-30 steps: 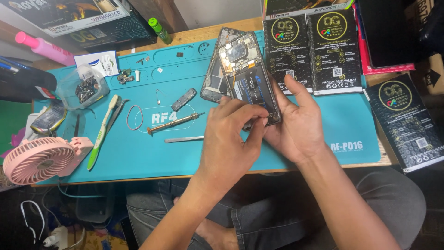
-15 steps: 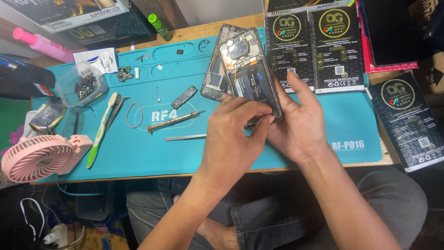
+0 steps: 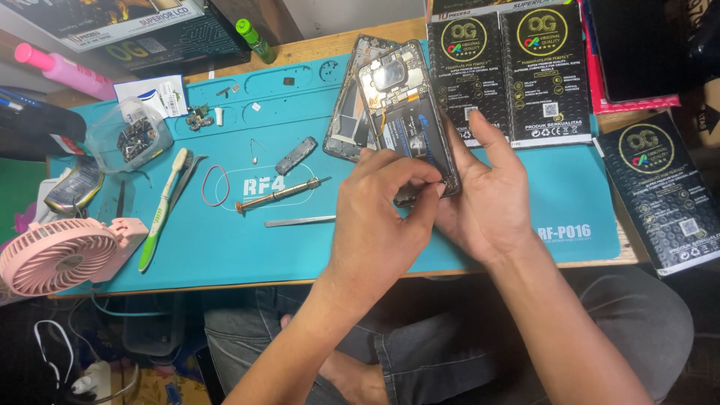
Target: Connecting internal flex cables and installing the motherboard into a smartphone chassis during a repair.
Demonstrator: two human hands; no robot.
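Over the last second very little changed. The left hand (image 3: 386, 217) curled a little tighter, its fingers (image 3: 420, 176) pinching closer at the lower edge of the opened phone (image 3: 409, 112). The right hand (image 3: 487, 191), cradling the phone from beneath, lifted its forefinger slightly straighter. The phone tilted a touch more upright above the surface (image 3: 315, 240).

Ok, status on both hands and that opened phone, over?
Right hand cradles opened black phone, back off. Left hand pinches at its lower edge. Thin brass-coloured screwdriver lies clear on teal mat.
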